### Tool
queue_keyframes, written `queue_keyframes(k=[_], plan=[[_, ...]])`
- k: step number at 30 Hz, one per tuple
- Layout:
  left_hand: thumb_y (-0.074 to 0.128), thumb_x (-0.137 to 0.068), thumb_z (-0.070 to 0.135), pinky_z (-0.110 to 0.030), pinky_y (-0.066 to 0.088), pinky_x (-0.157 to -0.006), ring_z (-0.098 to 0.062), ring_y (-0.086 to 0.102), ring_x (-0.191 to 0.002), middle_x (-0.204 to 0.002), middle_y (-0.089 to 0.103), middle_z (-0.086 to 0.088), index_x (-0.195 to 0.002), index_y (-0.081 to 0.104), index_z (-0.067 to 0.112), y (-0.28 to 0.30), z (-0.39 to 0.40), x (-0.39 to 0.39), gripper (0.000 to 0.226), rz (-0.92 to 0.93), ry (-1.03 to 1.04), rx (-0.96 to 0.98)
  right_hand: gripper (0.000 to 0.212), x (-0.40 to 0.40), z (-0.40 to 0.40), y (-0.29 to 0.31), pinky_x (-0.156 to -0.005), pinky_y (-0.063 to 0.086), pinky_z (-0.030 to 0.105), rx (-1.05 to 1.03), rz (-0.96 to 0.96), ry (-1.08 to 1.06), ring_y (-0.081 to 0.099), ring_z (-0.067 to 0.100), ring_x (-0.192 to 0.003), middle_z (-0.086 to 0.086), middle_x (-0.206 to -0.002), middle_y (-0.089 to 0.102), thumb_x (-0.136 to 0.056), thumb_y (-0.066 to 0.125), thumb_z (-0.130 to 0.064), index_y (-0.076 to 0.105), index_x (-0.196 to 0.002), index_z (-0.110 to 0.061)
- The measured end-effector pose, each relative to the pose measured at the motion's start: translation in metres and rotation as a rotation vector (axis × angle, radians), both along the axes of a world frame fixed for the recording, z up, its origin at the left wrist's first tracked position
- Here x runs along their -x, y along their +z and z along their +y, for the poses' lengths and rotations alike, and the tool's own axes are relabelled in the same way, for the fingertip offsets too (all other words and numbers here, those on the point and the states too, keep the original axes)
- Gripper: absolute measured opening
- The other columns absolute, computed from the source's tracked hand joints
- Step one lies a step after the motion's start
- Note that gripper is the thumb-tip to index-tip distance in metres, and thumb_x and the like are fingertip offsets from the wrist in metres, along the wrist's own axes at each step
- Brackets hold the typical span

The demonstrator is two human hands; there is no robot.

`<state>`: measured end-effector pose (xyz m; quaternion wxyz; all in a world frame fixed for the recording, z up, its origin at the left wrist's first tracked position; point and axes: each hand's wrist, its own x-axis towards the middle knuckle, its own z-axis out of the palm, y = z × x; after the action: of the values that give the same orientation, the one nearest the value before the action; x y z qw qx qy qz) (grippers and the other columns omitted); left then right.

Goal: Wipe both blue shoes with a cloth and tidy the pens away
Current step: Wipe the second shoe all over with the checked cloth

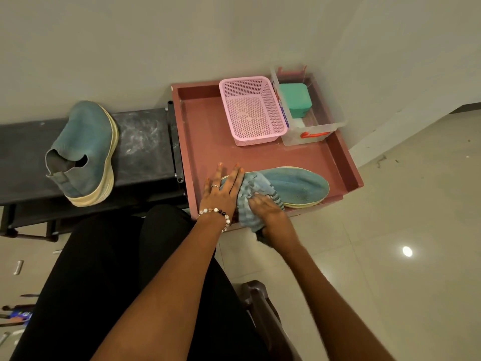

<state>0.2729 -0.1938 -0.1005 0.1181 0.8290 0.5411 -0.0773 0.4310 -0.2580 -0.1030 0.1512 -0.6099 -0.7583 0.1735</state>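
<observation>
Basket (253, 110) behind wiped shoe (299, 185)

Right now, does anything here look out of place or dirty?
Yes. The black bench shows whitish scuffs beside the blue shoe standing on it, and small items lie scattered on the floor at the lower left.

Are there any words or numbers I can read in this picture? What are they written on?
No text can be read anywhere in this picture.
Clear plastic box: a blue-and-white label strip on its left wall, print too small and blurred to read.
Blue shoes, one on the black bench and one on the red tray: no brand or mark visible.
Pink basket, green container, striped cloth: no writing visible.
</observation>
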Motion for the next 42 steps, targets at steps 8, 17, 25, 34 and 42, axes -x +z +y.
queue_keyframes(k=[8,17,25,34,42], plan=[[0.063,-0.088,0.015,-0.052,0.015,-0.118,-0.035,-0.015,-0.146,-0.158,-0.022,0.007,-0.148,-0.024,0.021,0.002,0.0,0.002,0.106,0.032,-0.008,-0.012,0.054,-0.093,-0.018,0.0,-0.099,0.041,0.045,-0.069,-0.113,-0.329,0.058,0.038,-0.113,0.021,-0.121,0.061,-0.063,0.069,0.015,0.066,-0.113,-0.002],[0.053,-0.091,0.007,-0.052,0.003,-0.117,-0.029,-0.001,-0.148,-0.161,0.003,-0.005,-0.154,0.002,0.014,0.024,-0.001,-0.003,0.082,-0.071,-0.027,-0.084,0.027,-0.076,0.002,0.064,-0.07,0.043,0.019,-0.243,0.396,-1.083,0.06,0.026,-0.08,0.014,-0.091,0.067,-0.086,0.047,0.001,0.068,-0.103,-0.002],[0.085,-0.053,0.005,-0.041,0.057,-0.081,-0.031,0.067,-0.097,-0.115,0.067,-0.012,-0.105,0.072,0.005,0.032,-0.019,-0.021,0.054,-0.294,-0.294,-0.247,0.053,-0.089,0.017,0.045,-0.104,0.036,0.043,0.16,-0.055,-0.556,0.046,0.038,-0.123,0.02,-0.133,0.05,-0.078,0.048,0.01,0.052,-0.129,-0.001],[0.085,-0.05,0.0,-0.039,0.057,-0.074,-0.033,0.068,-0.098,-0.113,0.068,-0.013,-0.108,0.069,0.003,0.031,-0.024,-0.018,0.061,-0.309,-0.217,-0.115,0.024,-0.062,-0.021,0.043,-0.058,0.038,0.005,0.109,0.23,-0.77,0.057,0.015,-0.07,0.019,-0.098,0.066,-0.092,0.046,-0.001,0.064,-0.107,-0.004],[0.051,-0.095,0.031,-0.045,0.001,-0.118,-0.02,-0.007,-0.148,-0.161,-0.011,0.005,-0.154,0.002,0.024,0.029,-0.022,-0.022,0.077,-0.022,-0.224,0.01,0.043,-0.058,-0.041,0.046,-0.102,0.039,0.024,0.143,0.278,-0.6,0.052,0.026,-0.109,0.017,-0.123,0.056,-0.086,0.046,0.005,0.062,-0.123,-0.009]])
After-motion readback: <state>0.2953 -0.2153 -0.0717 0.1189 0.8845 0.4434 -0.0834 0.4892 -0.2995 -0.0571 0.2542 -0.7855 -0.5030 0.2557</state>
